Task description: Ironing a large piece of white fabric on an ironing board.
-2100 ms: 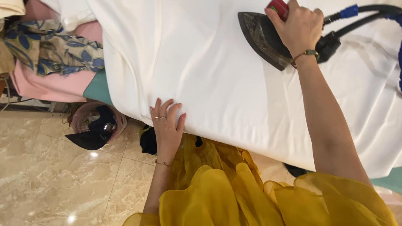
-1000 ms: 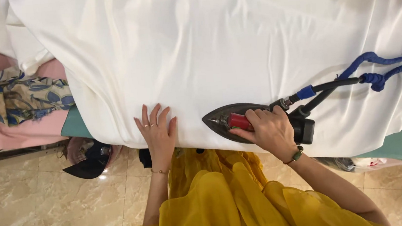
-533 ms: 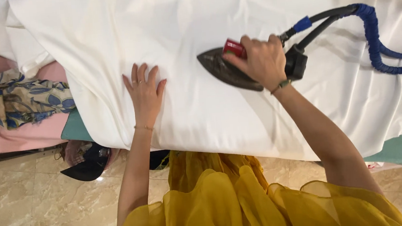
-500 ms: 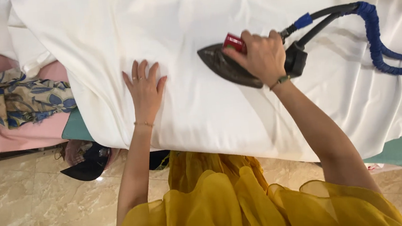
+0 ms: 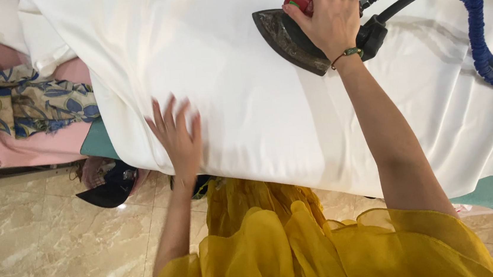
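Item: flat iron (image 5: 291, 39), dark soleplate, red handle part showing at its top, pointed nose aimed toward 9 o'clock. It stands sole-down on the white cloth (image 5: 243, 97), in the upper centre of the view, at about 1 o'clock from the left hand.

Right hand (image 5: 328, 21): fingers wrapped round the iron's handle, closed tight on it; a thin green bracelet sits at the wrist.

Left hand (image 5: 178, 141): palm down on the white cloth near its front edge, fingers spread and apart, holding nothing. The hand is blurred, so finger detail is uncertain.

Cord (image 5: 475, 35): black hose with a blue braided sleeve, leaving the iron's heel toward 3 o'clock and looping down the right edge of the cloth.

White cloth: large, smooth sheet covering most of the ironing surface, hanging over the front edge; soft folds at 4 o'clock.

Ironing surface (image 5: 98, 142): teal cover, visible at 9 o'clock from the left hand and again at the lower right.

Other goods: blue-and-cream patterned fabric (image 5: 36, 109) lying on pink fabric (image 5: 39, 150), at far left. Yellow sheer garment (image 5: 303, 240) worn by the person, at 6 o'clock. Marbled beige floor (image 5: 42, 251) below.
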